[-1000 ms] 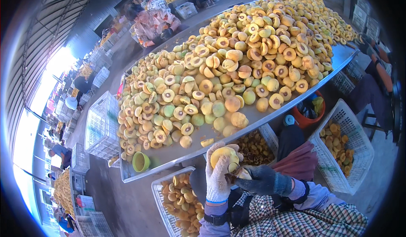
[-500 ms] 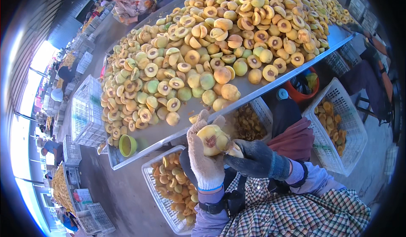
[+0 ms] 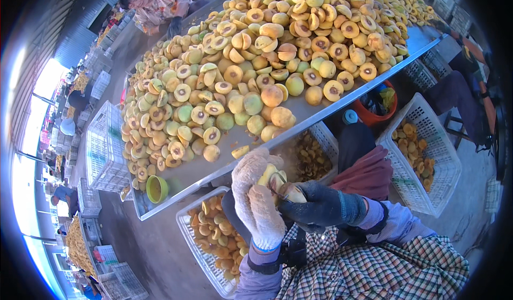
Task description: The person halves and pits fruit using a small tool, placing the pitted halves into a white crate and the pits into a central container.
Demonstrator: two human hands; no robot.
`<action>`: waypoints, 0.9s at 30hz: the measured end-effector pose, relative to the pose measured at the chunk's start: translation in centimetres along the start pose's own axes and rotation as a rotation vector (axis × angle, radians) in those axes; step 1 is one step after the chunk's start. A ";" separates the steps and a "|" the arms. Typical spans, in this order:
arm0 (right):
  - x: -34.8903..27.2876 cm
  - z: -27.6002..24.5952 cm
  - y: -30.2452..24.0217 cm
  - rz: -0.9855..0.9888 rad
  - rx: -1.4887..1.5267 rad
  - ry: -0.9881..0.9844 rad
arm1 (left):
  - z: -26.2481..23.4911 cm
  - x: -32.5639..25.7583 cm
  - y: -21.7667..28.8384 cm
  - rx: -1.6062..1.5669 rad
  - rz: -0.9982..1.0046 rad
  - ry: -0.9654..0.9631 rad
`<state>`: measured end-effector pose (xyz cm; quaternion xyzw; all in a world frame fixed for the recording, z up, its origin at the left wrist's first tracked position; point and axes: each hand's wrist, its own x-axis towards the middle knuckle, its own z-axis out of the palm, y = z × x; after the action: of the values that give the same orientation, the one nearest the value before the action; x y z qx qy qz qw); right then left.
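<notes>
Splitting a yellow-orange apricot — left hand in a pale fuzzy glove grips it, dark-gloved right hand clenched against it; whole fruit remain on the metal table

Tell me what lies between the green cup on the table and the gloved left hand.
In the head view, only bare grey table lies between the green cup and the left hand.

Cream-white glove, dark blue glove, yellow-orange split fruit, grey metal tabletop, white crates, green cup, plaid shirt.
</notes>
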<state>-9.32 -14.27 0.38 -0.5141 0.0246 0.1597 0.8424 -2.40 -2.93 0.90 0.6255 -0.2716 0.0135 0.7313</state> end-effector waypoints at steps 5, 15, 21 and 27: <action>0.8 -0.8 0.6 0.100 0.106 -0.122 | -1.3 0.3 -0.9 0.353 0.393 -0.038; 0.1 -1.0 0.5 0.228 0.344 -0.248 | -1.6 2.0 1.0 -0.234 -0.296 -0.259; -0.6 -0.7 0.5 0.173 0.458 -0.305 | -1.8 2.5 1.2 0.008 -0.059 -0.355; -0.9 -0.6 1.6 0.137 0.718 -0.356 | -1.5 3.8 1.9 0.231 -0.077 -0.509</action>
<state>-10.61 -14.35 -1.09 -0.1488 -0.0332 0.2833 0.9468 0.73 -2.34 4.04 0.6979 -0.4191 -0.1411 0.5634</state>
